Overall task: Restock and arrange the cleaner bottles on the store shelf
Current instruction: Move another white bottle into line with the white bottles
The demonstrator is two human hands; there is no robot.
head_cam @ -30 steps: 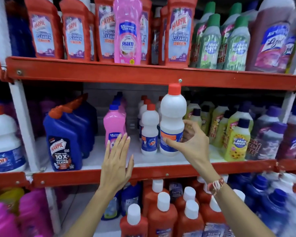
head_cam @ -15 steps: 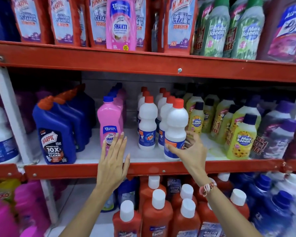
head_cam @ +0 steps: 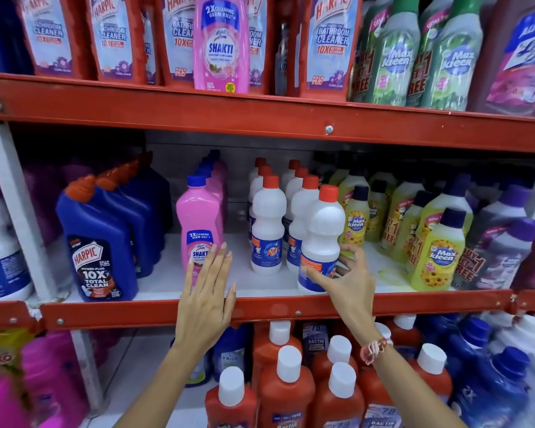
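Observation:
A white bottle with a red cap (head_cam: 322, 230) stands at the front of the middle shelf (head_cam: 260, 310), ahead of two rows of like white bottles (head_cam: 267, 223). My right hand (head_cam: 345, 279) wraps its lower label, thumb on the front, fingers behind. My left hand (head_cam: 207, 295) is flat and open, fingers spread, resting over the shelf's red front rail just before the pink Shakti bottle (head_cam: 198, 230); it holds nothing.
Blue Harpic bottles (head_cam: 96, 242) stand left of the pink row, yellow Max Kleen bottles (head_cam: 436, 251) to the right. Red Harpic bottles (head_cam: 331, 41) and a pink one fill the shelf above. Orange bottles with white caps (head_cam: 286, 387) crowd the shelf below.
The white bottle came down from a raised position and now stands on the shelf's front edge. My right hand slid lower on it. My left hand stayed by the rail.

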